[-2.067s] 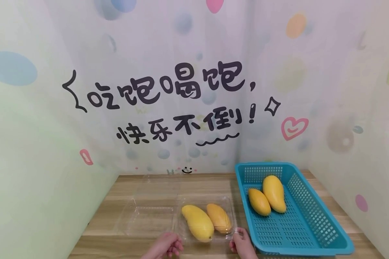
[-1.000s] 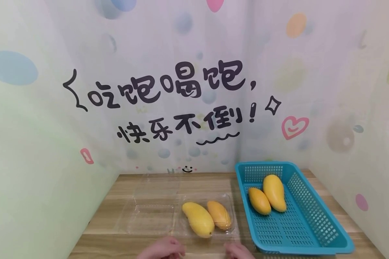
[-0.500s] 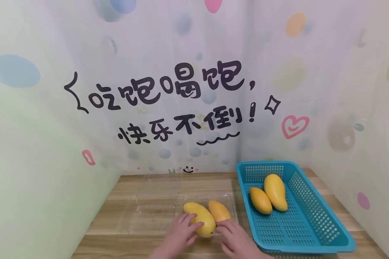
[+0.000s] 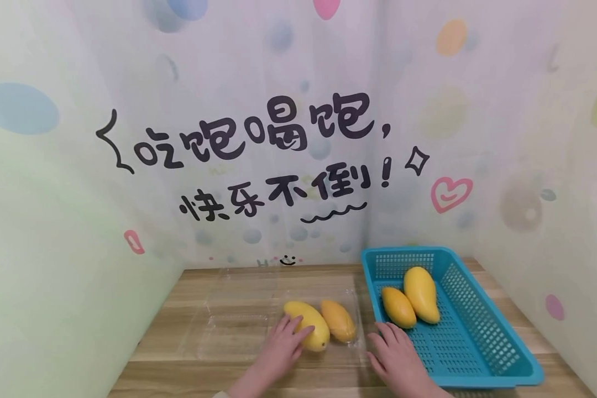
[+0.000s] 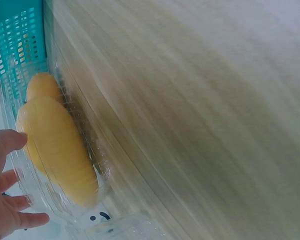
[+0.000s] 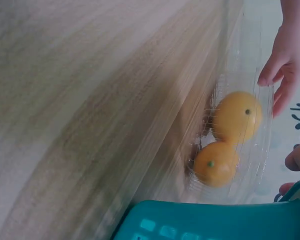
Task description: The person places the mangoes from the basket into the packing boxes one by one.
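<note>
A transparent plastic box (image 6: 258,160) holds a large yellow mango (image 4: 318,333) and a smaller orange-yellow mango (image 4: 339,321), lying side by side. My left hand (image 4: 277,345), fingers spread, reaches over the box's left part, overlapping the large mango in the head view. In the left wrist view its fingertips sit right at the plastic. My right hand (image 4: 398,351), fingers extended, is over the left edge of the turquoise basket (image 4: 497,381), off to the right of the box. Inside that basket lie two more mangoes, a big one (image 4: 420,296) and a small one (image 4: 398,307).
Left of the filled box stands another transparent plastic box (image 4: 234,338), its lid folded back towards the wall. All of it is on a wood-grain table (image 4: 179,376). A printed curtain (image 4: 229,72) encloses the back and both sides.
Both hands came up from the table's front to the filled box, which slid slightly back. The right hand then moved right to the basket, while the left stayed by the box.
</note>
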Demonstrator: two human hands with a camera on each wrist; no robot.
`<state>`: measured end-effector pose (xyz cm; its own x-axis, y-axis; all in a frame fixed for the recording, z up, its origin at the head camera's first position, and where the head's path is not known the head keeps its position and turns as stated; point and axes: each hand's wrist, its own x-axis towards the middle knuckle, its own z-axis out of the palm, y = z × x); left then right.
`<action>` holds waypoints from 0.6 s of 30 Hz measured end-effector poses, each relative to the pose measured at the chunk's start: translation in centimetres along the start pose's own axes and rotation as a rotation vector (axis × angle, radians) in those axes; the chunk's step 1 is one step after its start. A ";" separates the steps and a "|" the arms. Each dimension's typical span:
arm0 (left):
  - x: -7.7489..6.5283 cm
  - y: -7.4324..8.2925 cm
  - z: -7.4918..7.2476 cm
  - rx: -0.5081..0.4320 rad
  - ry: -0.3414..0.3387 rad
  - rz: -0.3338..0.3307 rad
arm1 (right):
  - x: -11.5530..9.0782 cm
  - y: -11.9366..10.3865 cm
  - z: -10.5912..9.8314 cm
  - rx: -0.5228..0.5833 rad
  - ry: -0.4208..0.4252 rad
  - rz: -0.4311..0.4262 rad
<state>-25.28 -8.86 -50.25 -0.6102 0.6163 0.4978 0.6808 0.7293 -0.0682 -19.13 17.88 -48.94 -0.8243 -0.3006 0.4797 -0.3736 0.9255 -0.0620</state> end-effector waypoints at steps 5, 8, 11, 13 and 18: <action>1.1 -0.3 0.4 0.016 -0.037 -0.031 | 0.0 0.0 0.1 0.028 -0.023 0.085; 2.0 -0.5 0.6 0.045 -0.074 -0.041 | 0.0 0.0 -0.1 0.018 -0.043 0.095; 3.0 -0.7 0.7 0.115 -0.125 -0.038 | 0.0 -0.1 -0.3 0.011 -0.108 0.111; 3.7 -0.9 0.7 0.180 -0.152 -0.026 | 0.1 -0.1 -0.4 0.016 -0.156 0.119; 5.6 -1.6 0.9 0.291 -0.158 -0.009 | 0.0 -0.2 -0.2 0.020 -0.175 0.105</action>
<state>-30.09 -6.31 -48.15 -0.6866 0.6314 0.3605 0.5448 0.7751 -0.3200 -18.96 17.76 -48.73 -0.9201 -0.2395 0.3099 -0.2882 0.9498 -0.1218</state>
